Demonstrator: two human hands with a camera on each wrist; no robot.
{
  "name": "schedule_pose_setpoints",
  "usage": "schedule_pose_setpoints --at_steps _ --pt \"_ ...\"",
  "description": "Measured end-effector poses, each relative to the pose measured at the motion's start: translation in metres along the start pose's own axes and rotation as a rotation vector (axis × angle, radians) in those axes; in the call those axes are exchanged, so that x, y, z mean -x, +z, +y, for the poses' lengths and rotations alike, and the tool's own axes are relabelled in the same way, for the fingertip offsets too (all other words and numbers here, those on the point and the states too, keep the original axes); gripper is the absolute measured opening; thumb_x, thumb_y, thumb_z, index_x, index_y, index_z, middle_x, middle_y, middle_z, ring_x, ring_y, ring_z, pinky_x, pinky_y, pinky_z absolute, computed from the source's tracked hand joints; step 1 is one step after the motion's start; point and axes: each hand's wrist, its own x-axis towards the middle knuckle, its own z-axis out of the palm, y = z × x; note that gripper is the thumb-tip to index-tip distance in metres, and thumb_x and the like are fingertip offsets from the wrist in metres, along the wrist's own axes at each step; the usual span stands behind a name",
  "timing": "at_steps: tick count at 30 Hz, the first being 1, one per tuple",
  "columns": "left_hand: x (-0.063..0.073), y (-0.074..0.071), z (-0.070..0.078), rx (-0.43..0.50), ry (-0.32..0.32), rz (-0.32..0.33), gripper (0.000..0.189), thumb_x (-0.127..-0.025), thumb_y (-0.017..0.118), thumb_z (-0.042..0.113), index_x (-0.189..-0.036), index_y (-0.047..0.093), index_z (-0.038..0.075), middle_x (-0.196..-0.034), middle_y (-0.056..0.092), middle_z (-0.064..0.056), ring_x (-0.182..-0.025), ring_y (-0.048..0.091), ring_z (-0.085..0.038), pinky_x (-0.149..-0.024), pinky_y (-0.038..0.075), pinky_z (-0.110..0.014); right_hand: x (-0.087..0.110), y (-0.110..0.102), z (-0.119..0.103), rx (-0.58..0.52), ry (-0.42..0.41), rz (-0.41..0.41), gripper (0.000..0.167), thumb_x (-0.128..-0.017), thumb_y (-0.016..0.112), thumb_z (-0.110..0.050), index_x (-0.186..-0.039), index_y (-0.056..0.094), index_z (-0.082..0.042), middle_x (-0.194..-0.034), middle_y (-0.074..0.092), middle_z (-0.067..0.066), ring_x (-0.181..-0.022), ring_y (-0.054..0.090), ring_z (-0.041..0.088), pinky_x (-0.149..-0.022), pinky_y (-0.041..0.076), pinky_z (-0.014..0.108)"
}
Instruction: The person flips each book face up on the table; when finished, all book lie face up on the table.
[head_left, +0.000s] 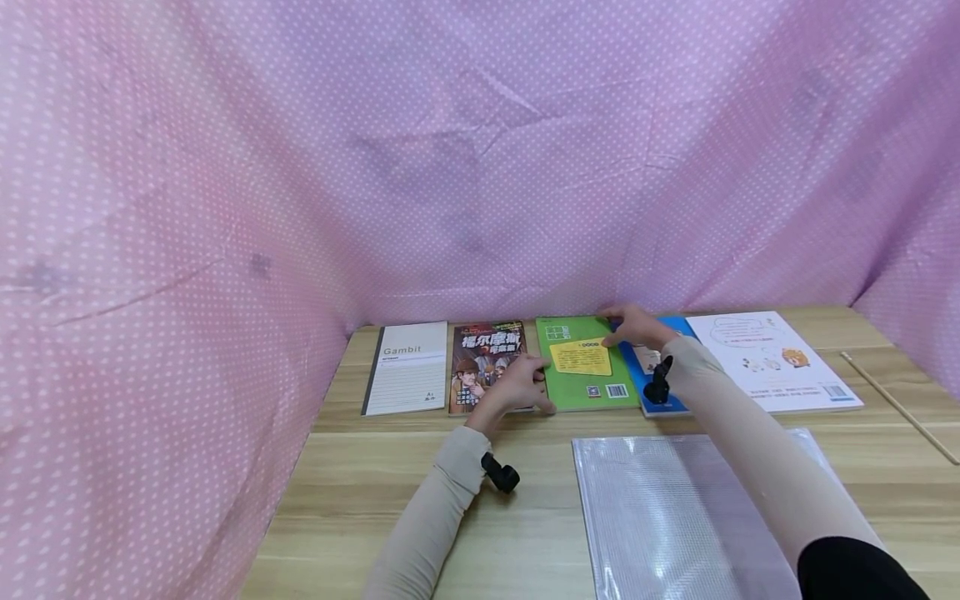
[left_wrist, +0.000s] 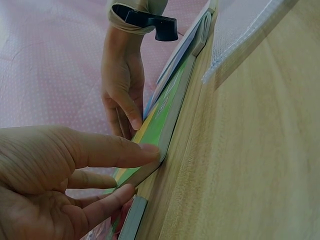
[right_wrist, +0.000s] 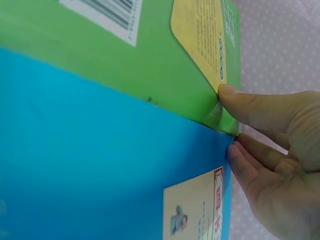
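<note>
A green book [head_left: 585,392] with a yellow panel lies flat in a row of books. At its near left corner, my left hand [head_left: 519,385] holds it, thumb on the near edge and fingers by the left side. My right hand [head_left: 637,325] pinches its far right corner; in the right wrist view the thumb [right_wrist: 255,107] presses on the cover and the other fingers reach in by the far edge. Right beside it, partly behind the right arm, is a blue book [right_wrist: 100,150]. A dark comic-style book [head_left: 468,367] lies left of the green one, partly under the left hand.
Farther left lies a white Gambit notebook [head_left: 408,375]. A large white book [head_left: 795,383] ends the row at the right, with a thin stick [head_left: 900,408] beyond it. A clear plastic folder [head_left: 645,517] lies in front, under the right arm. Pink dotted cloth [head_left: 480,167] hangs behind the wooden table [head_left: 337,500].
</note>
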Motion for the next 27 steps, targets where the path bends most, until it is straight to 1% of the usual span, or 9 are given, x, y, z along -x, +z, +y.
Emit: schedule_pose_setpoints --at_steps 6,12,19,23,27 --pt "0.0003 -0.0012 0.0001 0.021 0.003 0.0 0.092 -0.069 0.092 0.005 -0.151 0.049 0.006 -0.138 0.049 -0.011 -0.117 0.053 -0.02 -0.103 0.051 -0.033 0.003 0.0007 -0.0002 -0.019 0.0 0.009 0.073 -0.091 0.073 -0.006 -0.155 0.039 -0.003 -0.162 0.029 0.028 -0.149 0.027 0.048 -0.119 0.033 0.062" --pt "0.0009 -0.0023 0.0006 0.01 0.003 -0.003 0.091 -0.068 0.092 0.005 -0.149 0.05 0.006 -0.141 0.048 -0.011 -0.119 0.054 -0.021 -0.104 0.051 -0.034 0.0056 0.0007 0.0016 -0.059 0.001 -0.01 0.073 -0.092 0.072 -0.006 -0.156 0.039 -0.005 -0.163 0.027 0.027 -0.15 0.026 0.047 -0.119 0.033 0.062" --pt "0.0012 -0.002 0.0022 0.016 0.009 -0.007 0.091 -0.069 0.091 0.003 -0.149 0.049 0.003 -0.138 0.048 -0.012 -0.118 0.052 -0.022 -0.105 0.05 -0.035 0.0074 0.0001 0.0013 -0.064 0.014 -0.004 0.072 -0.092 0.073 -0.01 -0.156 0.041 -0.009 -0.164 0.025 0.026 -0.15 0.025 0.048 -0.118 0.033 0.063" --pt "0.0015 -0.0014 0.0026 0.014 0.007 -0.008 0.09 -0.07 0.09 0.002 -0.149 0.049 0.002 -0.137 0.048 -0.011 -0.118 0.052 -0.022 -0.105 0.05 -0.035 0.0068 0.0008 0.0006 -0.081 0.022 -0.001 0.069 -0.092 0.073 -0.01 -0.155 0.043 -0.009 -0.164 0.024 0.026 -0.15 0.024 0.048 -0.118 0.033 0.063" --pt "0.001 -0.0011 0.0015 0.014 0.006 -0.01 0.089 -0.07 0.09 0.003 -0.149 0.049 0.002 -0.137 0.047 -0.011 -0.118 0.051 -0.021 -0.106 0.049 -0.034 0.0067 0.0014 0.0001 -0.113 0.032 -0.005 0.067 -0.093 0.071 -0.011 -0.154 0.044 -0.01 -0.164 0.024 0.027 -0.15 0.023 0.048 -0.117 0.032 0.067"
